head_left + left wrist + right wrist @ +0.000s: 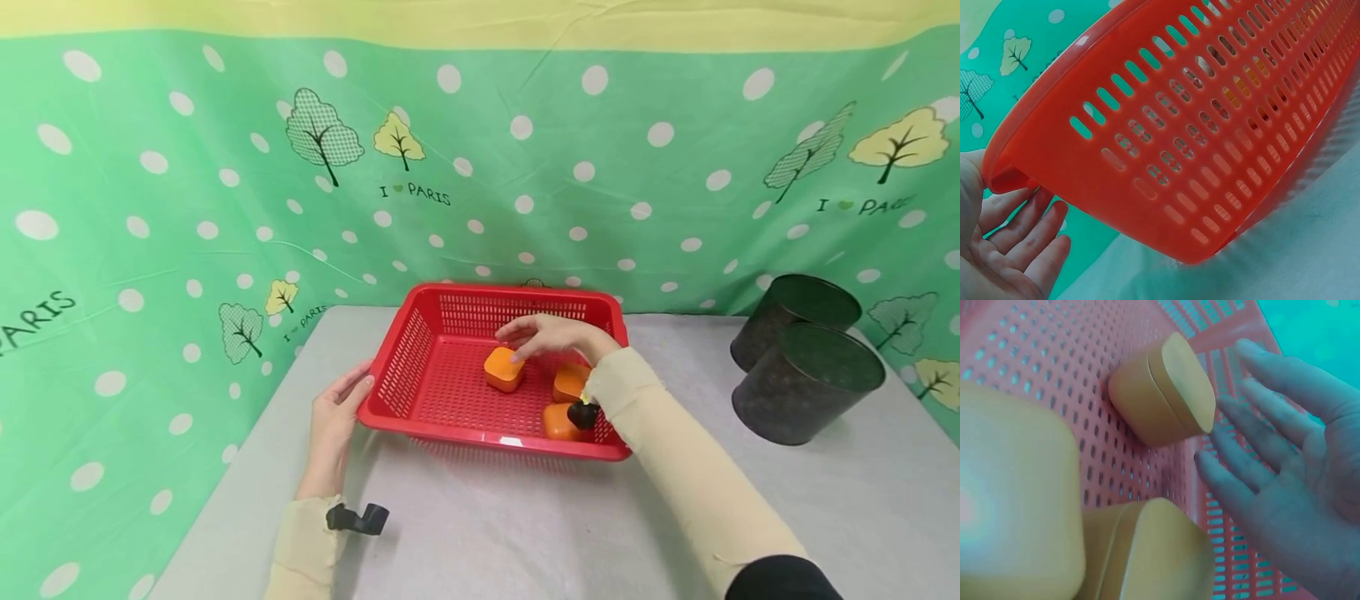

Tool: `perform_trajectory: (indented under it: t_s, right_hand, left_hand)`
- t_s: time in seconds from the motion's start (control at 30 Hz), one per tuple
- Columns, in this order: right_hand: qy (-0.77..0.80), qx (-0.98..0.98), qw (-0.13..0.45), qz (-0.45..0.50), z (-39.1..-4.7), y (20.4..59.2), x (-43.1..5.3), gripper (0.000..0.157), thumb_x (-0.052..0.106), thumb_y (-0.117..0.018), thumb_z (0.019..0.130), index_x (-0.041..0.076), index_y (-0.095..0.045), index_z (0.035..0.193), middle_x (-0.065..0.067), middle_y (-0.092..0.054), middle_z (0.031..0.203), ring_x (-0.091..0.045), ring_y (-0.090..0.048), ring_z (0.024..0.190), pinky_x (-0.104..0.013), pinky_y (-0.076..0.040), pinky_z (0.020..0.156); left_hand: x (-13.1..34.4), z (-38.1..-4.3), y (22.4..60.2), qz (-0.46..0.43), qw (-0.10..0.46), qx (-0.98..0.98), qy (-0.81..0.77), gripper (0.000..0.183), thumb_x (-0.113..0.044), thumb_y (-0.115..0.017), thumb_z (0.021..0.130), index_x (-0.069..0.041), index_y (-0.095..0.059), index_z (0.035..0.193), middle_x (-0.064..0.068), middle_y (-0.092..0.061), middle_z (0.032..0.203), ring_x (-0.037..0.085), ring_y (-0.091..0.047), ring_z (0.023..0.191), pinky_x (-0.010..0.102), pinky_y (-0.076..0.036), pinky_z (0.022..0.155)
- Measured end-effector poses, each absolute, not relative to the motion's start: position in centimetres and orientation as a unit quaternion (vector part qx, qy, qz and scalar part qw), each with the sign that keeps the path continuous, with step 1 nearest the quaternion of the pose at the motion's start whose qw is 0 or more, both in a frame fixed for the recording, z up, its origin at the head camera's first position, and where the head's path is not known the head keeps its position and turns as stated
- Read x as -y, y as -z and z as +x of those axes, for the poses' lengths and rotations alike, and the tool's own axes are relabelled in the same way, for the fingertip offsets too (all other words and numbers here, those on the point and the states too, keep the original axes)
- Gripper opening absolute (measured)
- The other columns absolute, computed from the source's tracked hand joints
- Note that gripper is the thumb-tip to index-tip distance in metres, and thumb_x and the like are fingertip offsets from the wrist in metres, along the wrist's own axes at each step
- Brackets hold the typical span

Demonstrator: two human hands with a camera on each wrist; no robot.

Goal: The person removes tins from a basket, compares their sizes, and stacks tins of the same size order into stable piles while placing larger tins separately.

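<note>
A red slotted plastic basket stands on the table. My left hand grips its left rim, thumb on top and fingers beneath, as the left wrist view shows at the basket's corner. Three small orange lidded boxes with rounded corners are inside. One box sits near the basket's middle, and my right hand hovers just above and beside it with fingers spread. In the right wrist view that box lies right by the fingertips. The other boxes lie at the right end, partly behind the right wrist.
Two dark round bins stand on the grey-white table to the right of the basket. A green dotted cloth hangs behind the table and down its left side.
</note>
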State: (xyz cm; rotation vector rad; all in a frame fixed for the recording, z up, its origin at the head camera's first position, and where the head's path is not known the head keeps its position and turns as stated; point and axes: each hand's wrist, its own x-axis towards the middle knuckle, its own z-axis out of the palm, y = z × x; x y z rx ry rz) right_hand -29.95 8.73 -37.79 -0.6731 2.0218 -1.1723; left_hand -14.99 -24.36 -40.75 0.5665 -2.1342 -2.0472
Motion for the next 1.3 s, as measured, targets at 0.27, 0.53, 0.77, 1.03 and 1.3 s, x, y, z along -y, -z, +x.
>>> perform_trajectory:
  t_s: [0.27,0.53,0.77,1.03,1.3]
  right_hand:
    - [0.461,-0.718,0.433,-0.291,-30.3,38.2,-9.0,0.072,-0.006,-0.052,0.09,0.008,-0.029,0.157,-0.011,-0.027,0.164,-0.029,-0.025,0.152,-0.045,-0.029,0.123]
    - [0.424,-0.756,0.408,-0.286,-29.8,38.3,-8.0,0.073,-0.008,-0.052,0.087,0.02,-0.041,0.153,-0.002,-0.037,0.16,-0.025,-0.031,0.147,-0.049,-0.027,0.123]
    - [0.38,-0.791,0.373,-0.302,-30.1,38.6,-7.6,0.064,-0.004,-0.061,0.087,0.014,-0.049,0.147,-0.007,-0.046,0.151,-0.028,-0.043,0.136,-0.044,-0.035,0.118]
    - [0.378,-0.805,0.346,-0.299,-30.0,38.7,-7.4,0.055,0.005,-0.071,0.087,0.009,-0.055,0.139,-0.01,-0.055,0.142,-0.029,-0.052,0.132,-0.041,-0.043,0.114]
    - [0.404,-0.806,0.299,-0.312,-29.8,37.6,-7.7,0.053,0.012,-0.074,0.086,0.011,-0.057,0.136,-0.008,-0.06,0.135,-0.026,-0.056,0.125,-0.042,-0.044,0.112]
  left_hand:
    - [24.4,-14.8,40.8,0.188,0.07,0.711,0.674,0.046,-0.03,-0.065,0.097,-0.013,-0.058,0.14,-0.018,-0.068,0.107,-0.006,-0.066,0.096,0.012,-0.054,0.084]
    - [24.6,-14.8,41.0,0.192,0.074,0.712,0.671,0.047,-0.03,-0.066,0.097,-0.013,-0.059,0.139,-0.007,-0.067,0.123,-0.006,-0.065,0.099,0.011,-0.054,0.085]
    - [24.6,-14.8,41.1,0.188,0.079,0.709,0.675,0.047,-0.028,-0.066,0.097,-0.011,-0.058,0.14,-0.018,-0.069,0.109,-0.006,-0.066,0.098,0.011,-0.054,0.084]
    - [24.5,-14.8,41.0,0.185,0.075,0.703,0.683,0.047,-0.028,-0.066,0.097,-0.011,-0.058,0.14,-0.026,-0.068,0.097,-0.006,-0.067,0.094,0.012,-0.055,0.084]
    - [24.3,-14.9,40.6,0.18,0.067,0.714,0.674,0.045,-0.028,-0.064,0.098,-0.013,-0.058,0.14,-0.021,-0.068,0.106,-0.006,-0.065,0.098,0.011,-0.053,0.086]
